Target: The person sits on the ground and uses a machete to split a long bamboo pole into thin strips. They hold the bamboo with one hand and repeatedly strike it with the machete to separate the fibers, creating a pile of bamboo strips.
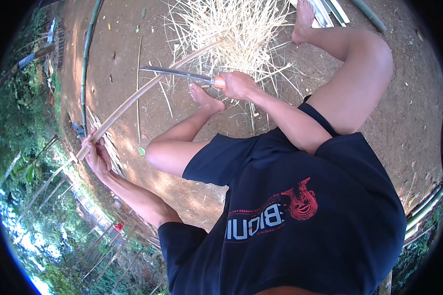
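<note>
My left hand [97, 156] is closed round one end of a long, pale split-bamboo strip [128, 104], out to the left of my body. The strip runs up and to the right, its far end over a heap of shavings. In my right hand [237, 85] is the orange handle of a long-bladed knife [184, 74]. Its blade points left and crosses the strip near the middle; whether the edge touches the strip I cannot tell. One bare foot [205, 98] lies just below the knife.
A bright heap of thin shavings [236, 34] spreads over the brown dirt ground [300, 98] ahead. Green bamboo poles [86, 64] lie at the left and a pole [369, 15] at the upper right, beside split pieces [332, 12]. Cut bamboo lengths [426, 209] lie at the right. Greenery borders the left.
</note>
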Demonstrator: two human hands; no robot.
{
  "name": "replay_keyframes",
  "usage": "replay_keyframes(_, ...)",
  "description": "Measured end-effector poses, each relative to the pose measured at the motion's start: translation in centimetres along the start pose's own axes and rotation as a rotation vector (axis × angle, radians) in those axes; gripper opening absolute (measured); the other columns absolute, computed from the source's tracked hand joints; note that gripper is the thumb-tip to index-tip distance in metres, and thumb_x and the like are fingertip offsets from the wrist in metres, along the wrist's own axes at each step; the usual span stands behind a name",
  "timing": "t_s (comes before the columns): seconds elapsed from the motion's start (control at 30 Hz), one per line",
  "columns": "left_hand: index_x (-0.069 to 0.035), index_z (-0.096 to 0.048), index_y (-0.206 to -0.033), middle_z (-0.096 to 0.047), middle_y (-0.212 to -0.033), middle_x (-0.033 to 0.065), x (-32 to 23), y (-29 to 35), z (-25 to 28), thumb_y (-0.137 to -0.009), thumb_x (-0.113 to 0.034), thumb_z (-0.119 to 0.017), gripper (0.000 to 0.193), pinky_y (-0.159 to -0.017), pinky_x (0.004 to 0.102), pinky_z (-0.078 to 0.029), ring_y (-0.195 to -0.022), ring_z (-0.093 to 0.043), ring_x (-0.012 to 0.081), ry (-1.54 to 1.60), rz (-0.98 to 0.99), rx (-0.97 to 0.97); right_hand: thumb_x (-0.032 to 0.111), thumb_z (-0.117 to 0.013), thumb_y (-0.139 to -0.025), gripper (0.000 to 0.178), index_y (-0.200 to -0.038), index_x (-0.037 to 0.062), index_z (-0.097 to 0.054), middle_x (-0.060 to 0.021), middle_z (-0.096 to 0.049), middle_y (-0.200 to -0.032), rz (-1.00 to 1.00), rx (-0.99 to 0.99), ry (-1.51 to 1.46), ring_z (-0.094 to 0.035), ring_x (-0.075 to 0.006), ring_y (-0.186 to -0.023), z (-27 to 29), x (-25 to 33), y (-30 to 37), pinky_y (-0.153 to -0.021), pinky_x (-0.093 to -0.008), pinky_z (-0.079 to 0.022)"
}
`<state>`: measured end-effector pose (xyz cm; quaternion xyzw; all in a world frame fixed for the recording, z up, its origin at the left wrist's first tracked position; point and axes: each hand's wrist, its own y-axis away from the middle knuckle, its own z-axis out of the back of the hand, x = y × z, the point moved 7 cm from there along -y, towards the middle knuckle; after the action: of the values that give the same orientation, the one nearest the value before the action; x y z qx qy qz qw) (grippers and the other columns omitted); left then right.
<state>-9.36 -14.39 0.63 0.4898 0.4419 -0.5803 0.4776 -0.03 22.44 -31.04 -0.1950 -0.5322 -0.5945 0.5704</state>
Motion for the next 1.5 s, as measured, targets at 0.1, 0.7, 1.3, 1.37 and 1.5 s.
replay_keyframes(0.1,-0.001,-0.064,-0.108,-0.061,-0.119,0.0204,1.4,0.0,2.5,-0.09,-0.016,-0.067,0.024,-0.09,0.0314,-0.057,-0.108,-0.062,0.0259,0.126,0.008,0.093,0.011,-0.059,-0.076,0.031,-0.107,0.0067,-0.064,-0.0198,-0.069,-0.08,0.003,-0.051,-0.02,-0.068,-0.0341,-0.072,0.6,-0.6,0.7,-0.07,-0.0458,-0.053)
replay_keyframes(0.7,-0.005,-0.072,-0.099,-0.067,-0.111,0.0163,2.4,-1.3,0.6,-0.078,-0.011,-0.077,0.023,-0.088,0.0298,-0.06,-0.121,-0.056,0.0335,0.358,0.033,0.272,0.008,-0.061,-0.077,0.03,-0.106,0.0039,-0.062,-0.0228,-0.068,-0.079,-0.023,-0.052,0.023,-0.068,-0.0367,-0.073,0.9,-0.5,1.1,-0.07,-0.0474,-0.054)
replay_keyframes(1.3,-0.005,-0.072,-0.098,-0.069,-0.106,0.0169,3.0,-2.2,-0.8,-0.083,-0.014,-0.075,0.018,-0.058,0.0221,-0.046,-0.124,-0.054,0.0352,0.35,-0.045,0.32,0.005,-0.059,-0.079,0.03,-0.108,0.0012,-0.061,-0.0224,-0.067,-0.077,-0.014,-0.092,0.06,-0.068,-0.0356,-0.07,1.7,-0.5,0.9,-0.069,-0.0468,-0.055)
replay_keyframes(1.37,-0.004,-0.072,-0.096,-0.069,-0.104,0.0168,2.7,-1.6,-0.5,-0.083,-0.014,-0.075,0.017,-0.057,0.0219,-0.045,-0.124,-0.055,0.0357,0.415,-0.021,0.31,0.006,-0.06,-0.079,0.03,-0.109,0.0017,-0.061,-0.022,-0.067,-0.078,-0.026,-0.057,0.065,-0.068,-0.0354,-0.07,0.3,0.1,2.1,-0.068,-0.0467,-0.054)
replay_keyframes(1.5,-0.004,-0.072,-0.096,-0.069,-0.102,0.0161,2.5,-2.0,-1.3,-0.083,-0.013,-0.075,0.016,-0.056,0.0219,-0.044,-0.122,-0.056,0.0368,0.51,-0.005,0.353,0.008,-0.061,-0.079,0.032,-0.111,0.005,-0.062,-0.0202,-0.068,-0.08,-0.063,-0.017,0.016,-0.068,-0.035,-0.073,0.5,0.0,2.3,-0.069,-0.0468,-0.054)
